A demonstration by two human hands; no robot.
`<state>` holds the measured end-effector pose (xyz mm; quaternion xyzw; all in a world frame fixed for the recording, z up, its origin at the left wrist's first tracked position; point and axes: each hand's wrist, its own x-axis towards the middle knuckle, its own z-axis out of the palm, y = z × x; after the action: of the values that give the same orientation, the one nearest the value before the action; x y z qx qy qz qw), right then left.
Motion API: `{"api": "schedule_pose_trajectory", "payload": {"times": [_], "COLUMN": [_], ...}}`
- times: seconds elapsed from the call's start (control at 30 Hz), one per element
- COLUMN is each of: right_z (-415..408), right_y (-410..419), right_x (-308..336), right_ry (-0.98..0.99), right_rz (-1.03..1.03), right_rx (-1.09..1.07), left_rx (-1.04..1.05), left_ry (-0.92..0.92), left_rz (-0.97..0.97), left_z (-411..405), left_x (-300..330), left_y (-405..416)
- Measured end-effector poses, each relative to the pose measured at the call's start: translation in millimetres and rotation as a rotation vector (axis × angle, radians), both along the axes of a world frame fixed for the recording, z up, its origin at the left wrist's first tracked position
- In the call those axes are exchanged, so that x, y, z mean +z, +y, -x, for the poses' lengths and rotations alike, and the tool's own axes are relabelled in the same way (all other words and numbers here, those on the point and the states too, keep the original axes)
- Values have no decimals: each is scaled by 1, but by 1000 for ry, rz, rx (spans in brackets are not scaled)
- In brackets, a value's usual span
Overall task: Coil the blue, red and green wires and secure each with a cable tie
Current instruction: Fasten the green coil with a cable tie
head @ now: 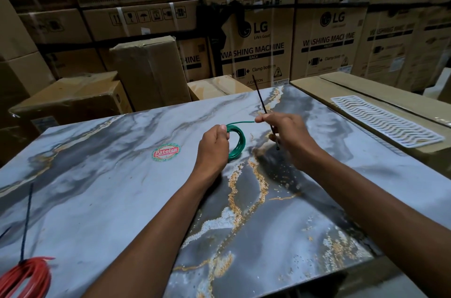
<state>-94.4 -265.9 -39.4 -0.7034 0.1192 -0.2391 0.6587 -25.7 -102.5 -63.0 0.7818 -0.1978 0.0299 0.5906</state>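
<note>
Listing left to right, from the head view:

Red coil (pixel 26 275): lying at the table's near-left corner, a dark tie (pixel 26 222) already cinched on it, tail pointing away from the person. The blue wire cannot be told for sure; only a dark sliver is showing at the left edge.

Table (pixel 122 200): marbled top, a round sticker (pixel 166 152) sitting left of the hands.

Left hand (pixel 213 149): curling its fingers round the green coil's left side, holding the loop upright just above the table.

Green coil (pixel 236 144): sitting between both hands, its loose end (pixel 240 122) running right to the other hand.

Right hand (pixel 283 132): pinching that loose end at the fingertips while gripping a black cable tie (pixel 264 107).

Cable tie axis: slanting up and away, tip far from the person, head near the palm.

Deciding relation: the tie is standing just right of the coil, so the right hand is the nearer one for threading it through the loop.

White mat (pixel 385 121): lying on a cardboard box (pixel 341 83) at far right.
</note>
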Motion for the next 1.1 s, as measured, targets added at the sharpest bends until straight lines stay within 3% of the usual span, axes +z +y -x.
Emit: {"api": "schedule_pose_trajectory", "payload": {"times": [0.3,0.73,0.97,1.1], "right_z": [10,17,17,16], "right_y": [9,20,27,35], "right_x": [7,7,0,-2], "right_ry": [-96,-51,50,81], "right_rz": [-109,-102,-8,-125], "right_rx": [235,201,150,130], "left_rx": [79,128,171,196], "left_ry": [-38,49,-43,-128], "left_rz": [-51,75,-5,-66], "left_z": [-3,-5,1,7], "left_x": [0,1,5,4], "left_y": [1,0,0,-5]}}
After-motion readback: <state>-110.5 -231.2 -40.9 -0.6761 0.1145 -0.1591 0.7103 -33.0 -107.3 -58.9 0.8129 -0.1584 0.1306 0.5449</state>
